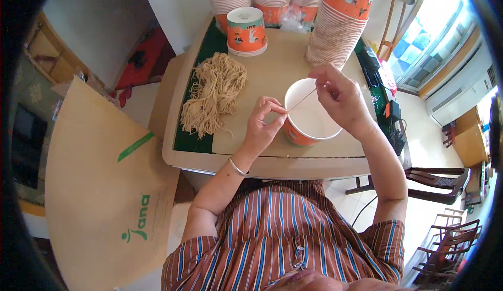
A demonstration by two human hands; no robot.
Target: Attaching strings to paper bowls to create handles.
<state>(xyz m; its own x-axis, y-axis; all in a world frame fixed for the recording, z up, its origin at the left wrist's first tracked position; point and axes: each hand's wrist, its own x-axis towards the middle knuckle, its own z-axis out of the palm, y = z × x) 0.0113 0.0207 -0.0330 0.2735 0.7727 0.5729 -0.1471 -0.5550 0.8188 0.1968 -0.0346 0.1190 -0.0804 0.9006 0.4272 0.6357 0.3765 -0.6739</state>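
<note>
A thin beige string (303, 100) is stretched between my two hands over the mouth of a round paper tub (298, 136), white inside and orange outside. My left hand (262, 126) pinches its lower end between thumb and forefinger, just left of the tub's rim. Higher up and to the right, my right hand (338, 99) has its fingers curled closed on the other end. To the left lies a loose heap of beige strings (215, 94) on the brown board. An upside-down orange and green tub (246, 35) sits behind the heap.
Tall nested stacks of paper tubs stand along the table's far side, the nearest stack (335, 42) behind my right hand. Black devices with cables (394, 114) line the right edge. A large cardboard box (105, 186) is on the left, a dark chair (435, 183) on the right.
</note>
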